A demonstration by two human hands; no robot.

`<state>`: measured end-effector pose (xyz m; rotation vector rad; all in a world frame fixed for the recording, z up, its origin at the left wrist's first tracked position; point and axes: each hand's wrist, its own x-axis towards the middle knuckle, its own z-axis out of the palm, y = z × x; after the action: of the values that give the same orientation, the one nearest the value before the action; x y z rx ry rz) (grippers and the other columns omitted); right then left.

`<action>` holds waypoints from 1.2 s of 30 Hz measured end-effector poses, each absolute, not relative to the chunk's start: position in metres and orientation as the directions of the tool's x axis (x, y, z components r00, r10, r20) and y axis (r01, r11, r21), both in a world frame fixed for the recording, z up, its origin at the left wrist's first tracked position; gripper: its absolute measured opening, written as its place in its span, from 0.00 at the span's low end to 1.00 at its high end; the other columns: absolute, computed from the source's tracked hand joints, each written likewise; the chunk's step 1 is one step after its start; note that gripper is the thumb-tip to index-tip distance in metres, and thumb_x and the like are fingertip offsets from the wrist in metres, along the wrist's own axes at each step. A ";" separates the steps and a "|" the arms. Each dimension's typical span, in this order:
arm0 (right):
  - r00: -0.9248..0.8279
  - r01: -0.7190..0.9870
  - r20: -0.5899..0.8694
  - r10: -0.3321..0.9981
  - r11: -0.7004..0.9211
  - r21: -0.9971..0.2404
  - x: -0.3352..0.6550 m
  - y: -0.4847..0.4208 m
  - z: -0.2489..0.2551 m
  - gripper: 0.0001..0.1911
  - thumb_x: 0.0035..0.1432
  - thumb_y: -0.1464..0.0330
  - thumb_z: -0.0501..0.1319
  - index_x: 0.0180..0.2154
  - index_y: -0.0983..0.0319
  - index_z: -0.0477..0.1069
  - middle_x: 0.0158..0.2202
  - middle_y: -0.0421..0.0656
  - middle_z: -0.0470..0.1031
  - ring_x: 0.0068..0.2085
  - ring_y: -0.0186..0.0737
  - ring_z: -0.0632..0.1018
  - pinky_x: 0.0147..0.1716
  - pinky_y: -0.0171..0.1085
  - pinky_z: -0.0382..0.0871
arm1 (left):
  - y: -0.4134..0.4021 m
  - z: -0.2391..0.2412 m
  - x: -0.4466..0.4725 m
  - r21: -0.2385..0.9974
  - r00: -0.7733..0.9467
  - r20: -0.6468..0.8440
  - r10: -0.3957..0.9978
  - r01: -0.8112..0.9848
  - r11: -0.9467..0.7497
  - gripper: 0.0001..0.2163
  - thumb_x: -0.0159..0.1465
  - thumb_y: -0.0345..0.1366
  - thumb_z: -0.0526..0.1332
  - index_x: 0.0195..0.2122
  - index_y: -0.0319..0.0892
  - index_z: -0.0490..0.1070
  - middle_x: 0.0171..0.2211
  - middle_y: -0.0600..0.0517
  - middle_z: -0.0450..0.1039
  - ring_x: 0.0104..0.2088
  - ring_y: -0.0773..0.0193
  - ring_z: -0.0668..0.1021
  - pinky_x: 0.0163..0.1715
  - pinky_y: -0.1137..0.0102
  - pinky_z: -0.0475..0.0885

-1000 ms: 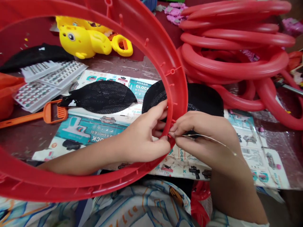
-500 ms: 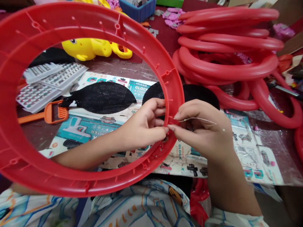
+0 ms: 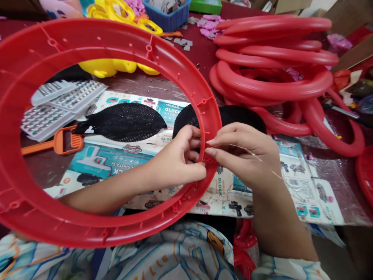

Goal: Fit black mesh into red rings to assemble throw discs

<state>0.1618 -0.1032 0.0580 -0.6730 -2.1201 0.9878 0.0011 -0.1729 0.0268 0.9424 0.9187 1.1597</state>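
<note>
A large red plastic ring (image 3: 96, 37) stands tilted before me, its ribbed, hollow inner side facing me. My left hand (image 3: 186, 155) reaches through the ring's opening and grips its right rim, thumb on the near side and fingers curled behind. Just right of that rim, my right hand (image 3: 241, 151) pinches a thin wire (image 3: 247, 151) between thumb and forefinger. The wire's loose end trails over the hand towards the wrist. Seen through the ring, a black mesh piece (image 3: 131, 121) lies on printed cardboard (image 3: 171, 146). More black mesh (image 3: 244, 116) lies behind both hands.
Red rings (image 3: 274, 81) are piled at the back right. On the left lie trays of small metal pieces (image 3: 55, 112) and an orange handle (image 3: 67, 140). Yellow plastic parts (image 3: 101, 68), a blue bin (image 3: 167, 15) and pink pieces (image 3: 208, 25) are at the back.
The ring's top edge sits lower in view and its right rim slightly further left. My left thumb has straightened along the rim, and my right fingertips have risen a little with the wire.
</note>
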 end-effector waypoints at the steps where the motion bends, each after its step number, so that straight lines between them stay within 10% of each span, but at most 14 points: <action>1: -0.611 0.153 0.363 0.704 0.554 -0.818 0.162 -0.104 0.058 0.06 0.53 0.75 0.69 0.33 0.58 0.79 0.34 0.37 0.77 0.30 0.29 0.75 0.24 0.29 0.66 | -0.173 0.027 0.002 0.932 0.168 -0.097 0.981 -0.330 0.149 0.21 0.53 0.20 0.62 0.43 0.45 0.56 0.42 0.54 0.76 0.29 0.73 0.79 0.28 0.78 0.71; 14: -0.534 0.218 0.372 0.759 0.549 -0.807 0.157 -0.106 0.049 0.05 0.54 0.69 0.70 0.35 0.58 0.78 0.32 0.38 0.77 0.29 0.32 0.75 0.26 0.33 0.71 | -0.173 0.023 0.011 0.921 0.016 -0.026 1.000 -0.388 0.030 0.20 0.54 0.17 0.62 0.41 0.43 0.56 0.36 0.56 0.74 0.33 0.74 0.79 0.33 0.79 0.73; 23: -0.523 0.243 0.512 0.682 0.694 -0.677 0.161 -0.100 0.053 0.04 0.55 0.71 0.70 0.32 0.55 0.80 0.32 0.38 0.81 0.33 0.35 0.79 0.32 0.35 0.74 | -0.177 0.017 0.001 0.964 0.284 0.015 0.959 -0.259 0.062 0.29 0.62 0.22 0.56 0.62 0.47 0.50 0.39 0.54 0.67 0.32 0.70 0.70 0.29 0.75 0.66; 36: -0.602 0.133 0.562 0.567 0.765 -0.630 0.163 -0.093 0.051 0.05 0.59 0.73 0.66 0.34 0.56 0.78 0.35 0.38 0.83 0.35 0.35 0.81 0.35 0.36 0.76 | -0.181 0.020 0.004 0.947 0.331 -0.079 0.940 -0.270 0.175 0.23 0.60 0.24 0.58 0.53 0.43 0.53 0.39 0.53 0.64 0.34 0.70 0.71 0.31 0.74 0.70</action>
<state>0.1630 -0.0931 0.0510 -0.5207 -2.1594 0.6950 0.0039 -0.1811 0.0199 1.0334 0.8202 1.0097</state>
